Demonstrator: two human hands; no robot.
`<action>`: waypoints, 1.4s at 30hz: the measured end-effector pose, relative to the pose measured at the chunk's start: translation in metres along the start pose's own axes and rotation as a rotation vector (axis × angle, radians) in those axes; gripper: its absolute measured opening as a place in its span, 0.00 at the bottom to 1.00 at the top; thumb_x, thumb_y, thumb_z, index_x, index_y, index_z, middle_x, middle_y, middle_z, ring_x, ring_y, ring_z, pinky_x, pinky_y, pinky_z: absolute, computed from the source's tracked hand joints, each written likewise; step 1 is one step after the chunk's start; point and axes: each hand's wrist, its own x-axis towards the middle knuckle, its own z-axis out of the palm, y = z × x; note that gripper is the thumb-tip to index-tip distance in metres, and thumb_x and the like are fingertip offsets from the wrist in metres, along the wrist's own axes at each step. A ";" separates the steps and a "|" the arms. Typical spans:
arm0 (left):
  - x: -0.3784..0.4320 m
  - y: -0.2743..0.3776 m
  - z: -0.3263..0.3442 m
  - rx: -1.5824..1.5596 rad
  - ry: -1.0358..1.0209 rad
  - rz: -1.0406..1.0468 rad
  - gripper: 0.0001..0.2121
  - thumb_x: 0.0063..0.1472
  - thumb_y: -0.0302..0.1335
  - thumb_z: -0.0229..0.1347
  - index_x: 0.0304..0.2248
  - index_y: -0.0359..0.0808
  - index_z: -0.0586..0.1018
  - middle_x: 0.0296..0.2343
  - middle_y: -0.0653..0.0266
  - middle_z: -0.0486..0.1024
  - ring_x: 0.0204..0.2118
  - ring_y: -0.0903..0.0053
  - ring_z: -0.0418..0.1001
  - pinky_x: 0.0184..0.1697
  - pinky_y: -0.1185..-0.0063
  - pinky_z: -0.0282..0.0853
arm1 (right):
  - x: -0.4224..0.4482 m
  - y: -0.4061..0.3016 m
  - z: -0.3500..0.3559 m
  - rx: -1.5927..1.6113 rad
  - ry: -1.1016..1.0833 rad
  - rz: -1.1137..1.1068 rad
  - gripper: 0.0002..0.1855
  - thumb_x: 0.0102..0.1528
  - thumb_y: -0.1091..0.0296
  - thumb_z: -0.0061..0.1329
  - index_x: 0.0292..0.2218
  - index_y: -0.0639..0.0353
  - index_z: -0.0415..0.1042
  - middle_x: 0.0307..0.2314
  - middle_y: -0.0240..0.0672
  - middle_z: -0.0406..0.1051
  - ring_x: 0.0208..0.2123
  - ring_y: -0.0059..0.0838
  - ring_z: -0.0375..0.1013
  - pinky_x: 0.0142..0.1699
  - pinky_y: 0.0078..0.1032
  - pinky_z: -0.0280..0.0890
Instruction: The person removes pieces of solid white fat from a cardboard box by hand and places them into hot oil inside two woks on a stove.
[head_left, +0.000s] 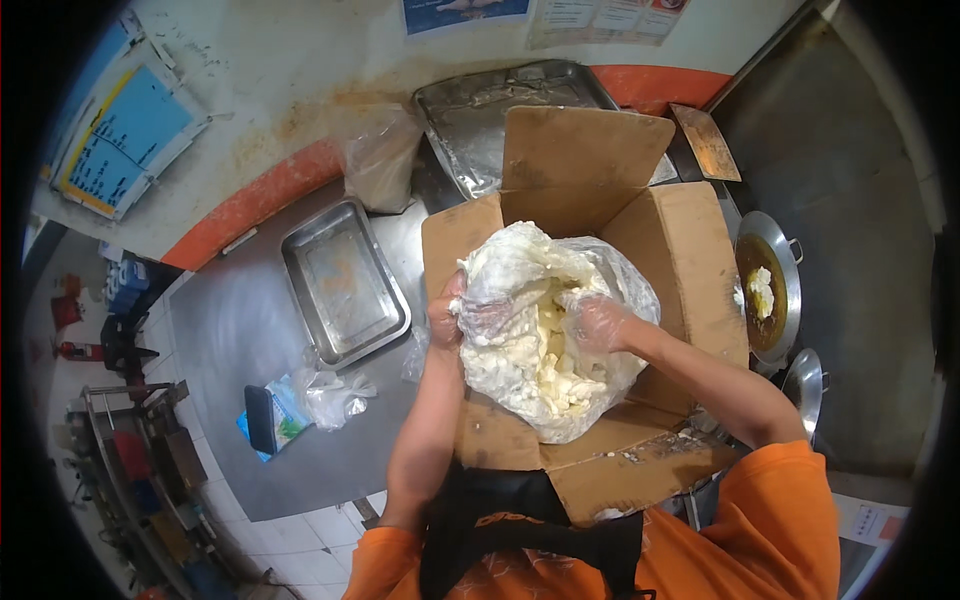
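A clear plastic bag (634, 270) lined with soft, pale solid fat (501, 375) sits at the mouth of an open cardboard box (701, 262). At the bag's left side, my left hand (448, 311) grips the plastic, its fingers partly hidden by the folds. My right hand (602, 322) reaches into the bag from the right and looks smeared with fat or covered by thin plastic. Its fingertips touch the fat near the central hollow; whether they hold a lump cannot be seen. Crumbs of fat lie on the near box flap (637, 469).
On the right, a wok (784, 300) holds brown oil with a white lump (761, 292) in it; a smaller pan (806, 390) stands below. Left on the steel table (202, 345) are a steel tray (345, 285), a phone (259, 420) and crumpled plastic (334, 394). A larger tray (465, 105) leans behind.
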 end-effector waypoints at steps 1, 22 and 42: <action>-0.002 -0.001 -0.003 0.003 0.004 -0.002 0.32 0.43 0.28 0.47 0.51 0.22 0.61 0.45 0.48 0.69 0.45 0.63 0.71 0.50 0.72 0.66 | 0.007 0.006 0.009 0.017 -0.064 -0.050 0.16 0.46 0.58 0.47 0.30 0.64 0.72 0.27 0.51 0.71 0.33 0.48 0.71 0.39 0.40 0.65; 0.007 -0.006 -0.010 -0.085 -0.051 0.036 0.28 0.49 0.29 0.45 0.52 0.26 0.62 0.45 0.50 0.69 0.45 0.64 0.71 0.50 0.72 0.66 | 0.051 -0.042 0.001 -0.173 -0.129 -0.084 0.21 0.49 0.56 0.44 0.41 0.58 0.71 0.37 0.46 0.72 0.39 0.46 0.72 0.41 0.37 0.67; 0.005 -0.005 0.000 -0.097 -0.055 0.015 0.30 0.45 0.27 0.47 0.51 0.27 0.63 0.43 0.51 0.70 0.42 0.66 0.73 0.45 0.74 0.70 | -0.098 -0.006 -0.040 1.859 -0.178 0.398 0.41 0.51 0.38 0.45 0.58 0.53 0.52 0.53 0.39 0.58 0.53 0.35 0.60 0.55 0.38 0.59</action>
